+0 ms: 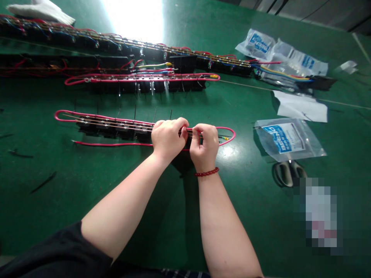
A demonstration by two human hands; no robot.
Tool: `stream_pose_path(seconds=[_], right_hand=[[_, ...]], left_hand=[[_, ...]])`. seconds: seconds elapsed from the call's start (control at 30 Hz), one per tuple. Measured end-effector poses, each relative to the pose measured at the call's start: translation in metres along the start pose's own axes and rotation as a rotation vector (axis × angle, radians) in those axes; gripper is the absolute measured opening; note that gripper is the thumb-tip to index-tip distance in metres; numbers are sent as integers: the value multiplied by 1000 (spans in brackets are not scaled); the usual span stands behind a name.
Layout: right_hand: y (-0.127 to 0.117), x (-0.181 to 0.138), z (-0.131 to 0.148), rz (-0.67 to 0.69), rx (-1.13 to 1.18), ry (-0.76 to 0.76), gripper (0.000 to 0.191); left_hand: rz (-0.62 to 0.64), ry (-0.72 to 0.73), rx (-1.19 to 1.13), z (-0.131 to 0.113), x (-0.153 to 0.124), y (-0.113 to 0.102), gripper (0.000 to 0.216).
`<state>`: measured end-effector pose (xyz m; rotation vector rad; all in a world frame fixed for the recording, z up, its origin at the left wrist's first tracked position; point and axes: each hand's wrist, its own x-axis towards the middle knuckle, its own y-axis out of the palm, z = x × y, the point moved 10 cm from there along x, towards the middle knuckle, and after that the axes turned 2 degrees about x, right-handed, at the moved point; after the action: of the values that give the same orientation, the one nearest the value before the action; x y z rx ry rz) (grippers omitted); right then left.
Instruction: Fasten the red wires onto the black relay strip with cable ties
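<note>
Head cam view: the black component strip (114, 133) lies on the green tabletop (139, 216) right in front of the person. Left hand (169, 137) is curled nearly closed over it, thumb up against the fingers, and the right hand (204, 144) is bunched the same way just beside it. Both seem to have hold of the strip assembly, but which bit is between the fingertips is hidden, so can't tell if it's wire, rod or tie.

What'd worry me: the red wire (113, 144) has a free end lying loose at the left, so a sleeve or forearm could drag it and pull the run out of line. Yank too hard with both hands and those slim metal rods (117, 122) could bend, or a joint could crack. The yellow-sleeved lead (225, 138) pokes out just past the right hand, so a careless knuckle could kink it. And the stiff thin black tails (135, 112) sticking up look like they'd catch on things or scratch fingers.

Materials-wise: the wire has smooth, slightly shiny insulation and makes rounded hairpin loops at both ends. Rods are straight, coppery and parallel; the strip is dark, long and blocky. The tabletop's smooth with a glare patch, the clear plastic bag (314, 144) is crinkly, and the scissors (285, 173) beside it show rounded handle loops.
</note>
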<state>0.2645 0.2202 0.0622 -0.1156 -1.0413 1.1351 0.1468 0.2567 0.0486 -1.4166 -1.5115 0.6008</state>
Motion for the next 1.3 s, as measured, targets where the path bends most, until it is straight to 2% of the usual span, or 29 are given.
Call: stream_pose_path(seconds=[0.17, 0.37, 0.57, 1.03, 1.3], right_hand=[[0, -1, -7, -7, -24, 63, 11], [3, 1, -4, 37, -51, 58, 11], [8, 1, -5, 81, -100, 74, 17], [16, 1, -6, 127, -174, 60, 19], [23, 0, -7, 228, -216, 83, 23]], left_hand=[[-30, 33, 0, -2, -1, 0, 14], [-78, 29, -23, -1, -2, -4, 11], [-67, 57, -64, -3, -4, -5, 23], [-1, 47, 7, -3, -1, 3, 30], [3, 36, 49, -2, -2, 5, 20]])
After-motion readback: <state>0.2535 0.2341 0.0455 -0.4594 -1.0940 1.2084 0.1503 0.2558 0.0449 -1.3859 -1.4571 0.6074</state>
